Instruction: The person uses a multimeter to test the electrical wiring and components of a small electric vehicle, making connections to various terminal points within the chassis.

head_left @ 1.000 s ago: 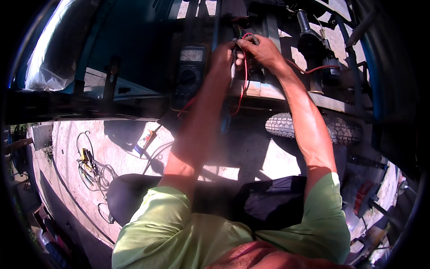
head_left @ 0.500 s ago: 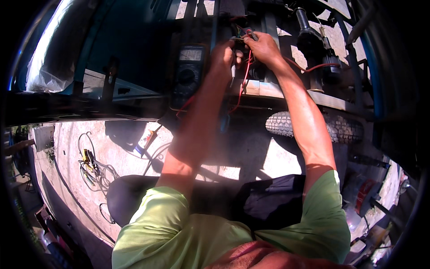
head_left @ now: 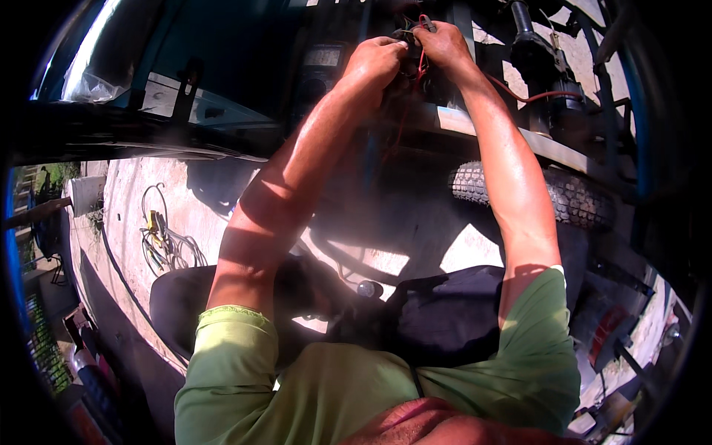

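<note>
My left hand (head_left: 374, 63) has its fingers bent and closed at a small cluster of wires (head_left: 404, 33), on something I cannot make out. Just right of it, my right hand (head_left: 445, 48) pinches a dark probe-like piece (head_left: 429, 24) with a red lead (head_left: 421, 63). Thin coloured wires run between the fingertips of both hands. The dark multimeter (head_left: 322, 55) lies left of my left hand on the frame, with its screen in shade and its lower part partly hidden by that arm.
The dark vehicle frame (head_left: 519, 148) spans the top, with a cylindrical assembly (head_left: 534, 67) and red cable at right. A knobbly tyre (head_left: 471, 182) sits beneath. Coiled cables (head_left: 167, 245) lie on the concrete floor (head_left: 126, 215) at left, and a drum-like part (head_left: 604, 319) at lower right.
The scene has shifted up in view. My left hand has turned so its back shows in sunlight. My right hand stays pinching at the wires.
</note>
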Demonstrator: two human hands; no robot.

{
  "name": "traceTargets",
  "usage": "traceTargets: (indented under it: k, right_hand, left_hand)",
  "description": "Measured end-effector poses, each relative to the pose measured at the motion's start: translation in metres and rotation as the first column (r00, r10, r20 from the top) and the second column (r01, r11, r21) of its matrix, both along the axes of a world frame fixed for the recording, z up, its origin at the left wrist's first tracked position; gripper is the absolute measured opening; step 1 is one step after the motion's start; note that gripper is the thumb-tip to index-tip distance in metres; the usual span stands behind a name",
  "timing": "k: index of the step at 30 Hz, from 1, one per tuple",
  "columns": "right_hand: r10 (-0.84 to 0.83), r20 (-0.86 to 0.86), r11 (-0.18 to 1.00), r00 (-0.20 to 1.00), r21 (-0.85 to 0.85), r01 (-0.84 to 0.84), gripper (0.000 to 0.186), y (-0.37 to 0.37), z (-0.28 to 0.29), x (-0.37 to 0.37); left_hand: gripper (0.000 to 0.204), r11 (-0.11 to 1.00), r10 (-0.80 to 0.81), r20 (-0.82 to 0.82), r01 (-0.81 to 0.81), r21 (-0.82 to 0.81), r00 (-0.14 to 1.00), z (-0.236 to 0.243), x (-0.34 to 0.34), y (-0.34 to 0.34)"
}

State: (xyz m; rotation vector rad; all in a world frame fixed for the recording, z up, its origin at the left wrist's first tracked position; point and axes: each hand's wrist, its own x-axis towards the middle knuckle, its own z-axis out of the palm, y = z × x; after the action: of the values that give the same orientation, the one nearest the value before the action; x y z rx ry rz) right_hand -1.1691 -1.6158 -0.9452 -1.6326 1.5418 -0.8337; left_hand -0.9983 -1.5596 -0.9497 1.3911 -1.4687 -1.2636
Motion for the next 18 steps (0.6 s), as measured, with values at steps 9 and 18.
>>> traceTargets:
  k: [9, 18]
  right_hand:
    - [-0.129, 0.074, 0.991, 0.989, 0.031, 0.127, 0.024, -0.005, 0.012, -0.013]
    - [0.101, 0.221, 0.993, 0.97, -0.086, -0.084, 0.013, -0.017, 0.004, -0.013]
  left_hand:
    - [0.022, 0.494, 0.226, 0.935, 0.794, -0.353, 0.274, 0.117, 0.038, -0.039]
    - [0.027, 0.92, -0.217, 0.59, 0.364, -0.142, 0.778, 0.098, 0.052, -0.045]
